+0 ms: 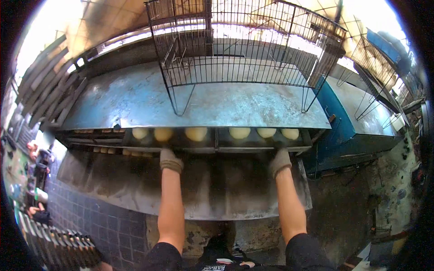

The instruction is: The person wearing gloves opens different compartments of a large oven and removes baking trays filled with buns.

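Both my hands wear light cloth gloves and reach to the front edge of a dark metal tray in the oven opening. Pale round dough pieces sit in a row on the tray, partly under the oven's top. My left hand is at the tray's front edge, left of its middle. At the right end of the tray front is my right hand. The fingers of both hands are blurred and hidden at the edge, so their grip does not show.
A black wire rack stands on the metal oven top. Below the opening a lowered metal door juts toward me. A blue cabinet is at the right, slatted trays at the lower left. A person is at the far left.
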The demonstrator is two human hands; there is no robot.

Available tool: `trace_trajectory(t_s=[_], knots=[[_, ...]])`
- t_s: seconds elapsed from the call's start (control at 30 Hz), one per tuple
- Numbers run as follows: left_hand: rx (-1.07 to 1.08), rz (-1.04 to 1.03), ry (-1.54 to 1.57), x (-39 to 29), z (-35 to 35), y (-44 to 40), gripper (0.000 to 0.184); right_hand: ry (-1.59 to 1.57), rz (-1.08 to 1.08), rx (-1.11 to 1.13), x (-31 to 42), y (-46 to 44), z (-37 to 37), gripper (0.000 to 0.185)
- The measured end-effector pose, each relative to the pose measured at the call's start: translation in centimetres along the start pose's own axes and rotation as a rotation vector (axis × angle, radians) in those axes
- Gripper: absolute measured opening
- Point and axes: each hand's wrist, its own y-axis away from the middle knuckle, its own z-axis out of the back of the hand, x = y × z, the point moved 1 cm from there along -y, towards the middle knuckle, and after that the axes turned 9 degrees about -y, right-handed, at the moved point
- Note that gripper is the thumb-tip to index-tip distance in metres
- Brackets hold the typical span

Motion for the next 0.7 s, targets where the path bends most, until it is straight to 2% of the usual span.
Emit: trace_trajectory(t_s=[0.03, 0.07, 0.13, 0.17, 0.2, 0.23, 0.3, 0.37, 0.4, 0.47, 0.6, 0.67, 0.7], knots=[[0.198, 0.415, 0.749, -1.4, 2.2, 3.5, 0.048, 0.191, 0.13, -0.033, -0.5, 3.0, 1.2, 0.039], [0.053, 0.985, 1.431, -2.9, 4.5, 7.3, 0.049, 0.383, 0.262, -0.064, -0.9, 5.8, 2.2, 0.039], [-0.01, 0.95, 1.388, -2.0, 6.0, 13.8, 0.038, 0.099, 0.15, -0.225, -1.5, 12.7, 3.4, 0.031], [-0.029, 0.908, 1.307, -1.4, 6.8, 17.4, 0.033, 0.237, 0.206, -0.218, -2.0, 16.1, 5.2, 0.028], [-0.043, 0.901, 1.253, -1.0, 7.5, 21.3, 0.028, 0.227, 0.221, -0.258, -2.7, 19.4, 6.9, 0.025], [-0.052, 0.943, 1.269, -0.6, 8.5, 25.4, 0.023, 0.216, 0.237, -0.297, -3.4, 22.7, 8.6, 0.022], [-0.078, 1.156, 1.464, -0.1, 10.4, 33.0, 0.028, 0.236, 0.21, -0.28, -4.5, 30.7, 12.1, 0.026], [0.065, 0.774, 1.446, 5.1, 8.7, 43.4, 0.026, 0.204, 0.153, -0.29, -6.0, 39.8, 13.1, 0.03], [0.055, 0.784, 1.443, 3.7, 11.0, 47.2, 0.026, 0.182, 0.166, -0.284, -7.1, 44.5, 12.9, 0.036], [0.013, 0.97, 1.626, -0.9, 17.5, 54.9, 0.026, 0.158, 0.166, -0.29, -8.5, 51.8, 17.1, 0.042], [0.004, 1.061, 1.436, 3.3, 20.5, 73.0, 0.03, 0.085, 0.103, -0.335, -10.5, 66.0, 27.3, 0.054], [-0.064, 1.199, 1.579, 2.7, 23.2, 79.1, 0.035, 0.073, 0.048, -0.36, -11.2, 72.9, 31.2, 0.059], [-0.072, 1.215, 1.568, 2.6, 24.3, 81.4, 0.035, 0.571, 0.046, -0.328, -10.9, 76.0, 33.6, 0.063]])
